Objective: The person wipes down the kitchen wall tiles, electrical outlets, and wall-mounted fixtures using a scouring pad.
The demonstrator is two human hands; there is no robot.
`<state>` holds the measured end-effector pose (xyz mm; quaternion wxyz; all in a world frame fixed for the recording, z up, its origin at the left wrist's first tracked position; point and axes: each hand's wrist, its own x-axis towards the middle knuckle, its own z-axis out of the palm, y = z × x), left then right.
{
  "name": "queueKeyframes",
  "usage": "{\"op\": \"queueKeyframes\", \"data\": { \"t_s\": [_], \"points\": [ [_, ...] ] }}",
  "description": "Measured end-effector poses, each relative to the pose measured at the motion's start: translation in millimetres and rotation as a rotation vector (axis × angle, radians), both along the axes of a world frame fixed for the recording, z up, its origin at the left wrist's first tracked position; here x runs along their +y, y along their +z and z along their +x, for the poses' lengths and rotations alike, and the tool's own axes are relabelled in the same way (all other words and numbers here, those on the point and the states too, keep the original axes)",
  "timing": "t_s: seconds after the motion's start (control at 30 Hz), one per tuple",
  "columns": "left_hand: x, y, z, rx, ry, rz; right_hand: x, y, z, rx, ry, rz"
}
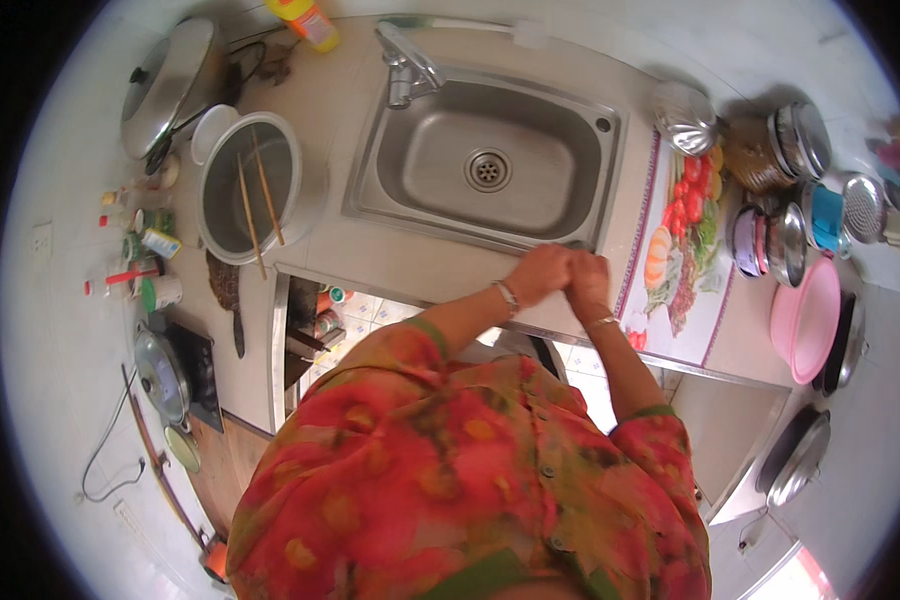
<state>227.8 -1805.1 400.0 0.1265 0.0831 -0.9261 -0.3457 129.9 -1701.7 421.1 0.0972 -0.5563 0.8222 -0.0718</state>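
Observation:
My left hand and my right hand press together at the front right corner of a stainless steel sink. Their fingers are bent and largely hidden, so whether they hold something does not show. A small dark grey item peeks out just beyond the knuckles; its kind is unclear. Each wrist wears a bracelet. Inside the sink basin, a strainer drain is visible with no water standing around it. A chrome faucet rises at the sink's back left.
Left of the sink, a pot has a pair of wooden chopsticks across its rim. To the right lies a mat printed with vegetables, bordered by metal bowls and a pink basin. A knife rests near the counter's left front.

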Motion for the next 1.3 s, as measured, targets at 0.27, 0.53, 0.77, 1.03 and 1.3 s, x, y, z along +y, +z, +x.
{"op": "queueKeyframes", "data": {
  "t_s": [0.27,0.53,0.77,1.03,1.3],
  "points": [
    [-2,21,7,-0.071,0.060,-0.289,-10,16,-3,0.005,0.106,-0.130],
    [-95,22,111,-0.064,0.216,-0.196,-119,1,89,-0.001,0.245,-0.112],
    [-181,27,206,-0.153,0.487,-0.180,-226,-3,180,-0.086,0.344,-0.214],
    [-207,27,237,-0.116,0.676,-0.248,-274,-2,222,-0.137,0.352,-0.186],
    [-156,29,175,-0.100,0.423,-0.170,-195,1,157,-0.101,0.204,-0.087]
  ]
}}
